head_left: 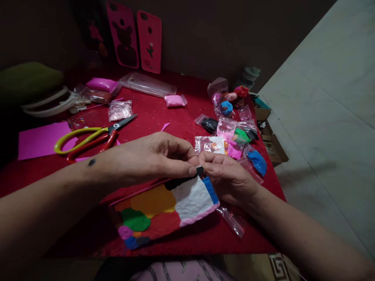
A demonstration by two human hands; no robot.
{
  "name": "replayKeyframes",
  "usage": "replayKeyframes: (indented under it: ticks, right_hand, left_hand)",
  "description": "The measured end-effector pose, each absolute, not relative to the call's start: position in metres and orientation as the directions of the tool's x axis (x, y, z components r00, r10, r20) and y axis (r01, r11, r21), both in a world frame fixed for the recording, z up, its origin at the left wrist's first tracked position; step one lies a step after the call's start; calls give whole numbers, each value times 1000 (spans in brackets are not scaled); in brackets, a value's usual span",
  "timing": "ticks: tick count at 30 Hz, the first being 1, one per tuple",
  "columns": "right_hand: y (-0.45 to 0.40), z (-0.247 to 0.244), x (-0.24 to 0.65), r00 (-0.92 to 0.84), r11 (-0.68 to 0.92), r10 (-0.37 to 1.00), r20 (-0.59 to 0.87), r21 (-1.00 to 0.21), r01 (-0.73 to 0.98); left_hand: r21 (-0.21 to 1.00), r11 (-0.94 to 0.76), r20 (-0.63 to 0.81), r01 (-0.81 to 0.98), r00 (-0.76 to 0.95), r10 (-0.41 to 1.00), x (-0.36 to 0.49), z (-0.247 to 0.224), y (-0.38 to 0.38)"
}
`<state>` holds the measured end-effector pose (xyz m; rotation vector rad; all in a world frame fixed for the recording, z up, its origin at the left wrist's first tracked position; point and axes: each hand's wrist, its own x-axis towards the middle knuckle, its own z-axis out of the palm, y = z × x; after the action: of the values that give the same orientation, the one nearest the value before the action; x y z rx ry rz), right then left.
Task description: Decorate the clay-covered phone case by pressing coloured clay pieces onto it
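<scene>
Pinching a bit of black clay (199,170) at their meeting fingertips, the left hand (172,156) and right hand (227,173) work over the upper right edge of the clay-covered panel (164,207), which slants near the front of the table (187,123). Each grip is narrowed tightly on the clay. A hard pull could tear it; a dropped knuckle could dent the white patch (193,199) beneath. The table's front edge runs close below, bags of clay (227,128) crowd beyond the right hand, and scissors (113,134) lie just past the left forearm; the table's middle offers more room.
</scene>
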<state>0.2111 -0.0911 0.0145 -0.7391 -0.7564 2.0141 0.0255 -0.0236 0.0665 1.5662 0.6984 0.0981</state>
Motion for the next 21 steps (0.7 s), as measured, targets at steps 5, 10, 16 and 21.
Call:
replayKeyframes:
  ticks: [5, 10, 16, 21]
  right_hand:
    - [-91, 13, 211, -490, -478, 844, -216, -718, -506]
    - [-92, 14, 211, -491, -477, 844, -216, -721, -503]
    - [-91, 16, 212, -469, -484, 850, -241, -708, -514]
    - [-91, 15, 211, -459, -481, 852, -250, -718, -502]
  left_hand:
    - [915, 53, -350, 400, 723, 596, 31, 65, -32]
    - [929, 101, -347, 356, 741, 575, 29, 62, -31]
    - [940, 231, -336, 252, 803, 492, 25, 56, -20]
    - [931, 202, -364, 303, 769, 525, 27, 57, -24]
